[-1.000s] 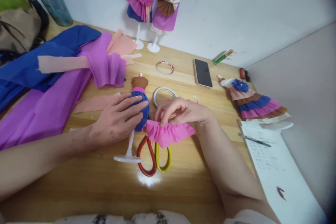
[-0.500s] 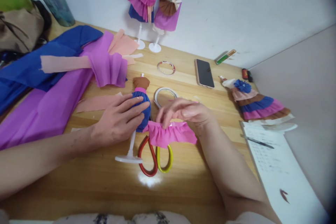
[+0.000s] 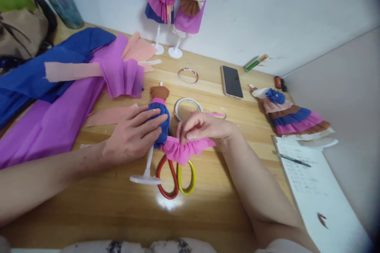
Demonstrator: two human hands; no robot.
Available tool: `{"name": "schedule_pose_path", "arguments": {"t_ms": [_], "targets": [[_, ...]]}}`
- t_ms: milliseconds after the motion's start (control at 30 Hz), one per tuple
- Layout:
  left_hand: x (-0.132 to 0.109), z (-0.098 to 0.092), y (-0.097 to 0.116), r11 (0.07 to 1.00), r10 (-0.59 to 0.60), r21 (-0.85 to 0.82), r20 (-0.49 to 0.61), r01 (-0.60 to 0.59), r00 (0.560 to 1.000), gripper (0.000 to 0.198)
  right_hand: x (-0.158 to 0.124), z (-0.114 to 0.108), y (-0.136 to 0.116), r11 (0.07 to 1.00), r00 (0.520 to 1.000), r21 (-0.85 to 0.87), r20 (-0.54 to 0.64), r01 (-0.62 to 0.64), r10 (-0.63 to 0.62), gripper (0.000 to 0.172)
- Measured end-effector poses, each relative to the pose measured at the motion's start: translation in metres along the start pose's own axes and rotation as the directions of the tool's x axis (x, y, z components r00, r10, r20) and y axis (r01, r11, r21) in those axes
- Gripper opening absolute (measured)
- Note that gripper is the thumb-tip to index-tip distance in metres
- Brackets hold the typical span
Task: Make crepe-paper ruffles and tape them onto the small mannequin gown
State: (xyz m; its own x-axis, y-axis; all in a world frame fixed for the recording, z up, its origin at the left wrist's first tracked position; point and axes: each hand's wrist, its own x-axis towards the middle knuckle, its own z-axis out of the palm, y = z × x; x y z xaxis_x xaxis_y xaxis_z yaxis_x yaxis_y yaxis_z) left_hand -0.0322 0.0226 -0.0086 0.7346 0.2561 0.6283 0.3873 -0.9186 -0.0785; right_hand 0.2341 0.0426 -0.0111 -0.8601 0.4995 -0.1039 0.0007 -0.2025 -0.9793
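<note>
A small doll dress form (image 3: 160, 104) lies on the table, with a brown top, a pink waistband and a gathered blue skirt. Its white stand points towards me. Flat over the blue skirt rests my left hand (image 3: 135, 132), fingers stretched out. My right hand (image 3: 204, 128) pinches the upper edge of a ruffled pink strip (image 3: 185, 149), whose left end meets the skirt's hem. Scissors (image 3: 175, 178) with a red and a yellow handle lie partly under the strip; their blades are mostly hidden. A roll of tape (image 3: 187, 106) sits just behind my right hand.
Blue and purple crepe paper (image 3: 74, 99) spreads over the left side. Two dressed forms (image 3: 175, 52) stand against the wall. A phone (image 3: 231, 81) and another ring of tape (image 3: 188, 75) lie further back. At right are a layered doll dress (image 3: 297, 116) and a notebook (image 3: 317, 193) with a pen.
My right hand has shifted slightly, its fingers now closed together on the pink strip's edge. The strip's free right end has drawn in and tilted. My left hand has hardly moved.
</note>
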Motion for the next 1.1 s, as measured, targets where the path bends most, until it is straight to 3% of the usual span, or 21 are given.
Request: {"name": "schedule_pose_path", "arguments": {"t_ms": [400,867,1100], "targets": [[-0.0017,-0.002,-0.0009,1.0,-0.013,-0.005,0.009,0.013,1.0,0.007,-0.0003,-0.0027,-0.0031,0.995,1.0,-0.096,0.019,-0.014,0.016,0.035],[-0.0072,-0.0007,-0.0022,0.999,-0.041,-0.029,0.042,0.042,0.998,0.002,-0.0025,-0.0041,-0.0023,0.997,0.999,-0.058,0.026,-0.041,0.043,0.035],[-0.0072,-0.0005,0.001,1.0,-0.018,-0.022,0.036,0.019,0.999,0.016,-0.001,-0.0007,-0.0038,0.998,1.0,-0.058,0.017,-0.024,0.025,0.037]]}}
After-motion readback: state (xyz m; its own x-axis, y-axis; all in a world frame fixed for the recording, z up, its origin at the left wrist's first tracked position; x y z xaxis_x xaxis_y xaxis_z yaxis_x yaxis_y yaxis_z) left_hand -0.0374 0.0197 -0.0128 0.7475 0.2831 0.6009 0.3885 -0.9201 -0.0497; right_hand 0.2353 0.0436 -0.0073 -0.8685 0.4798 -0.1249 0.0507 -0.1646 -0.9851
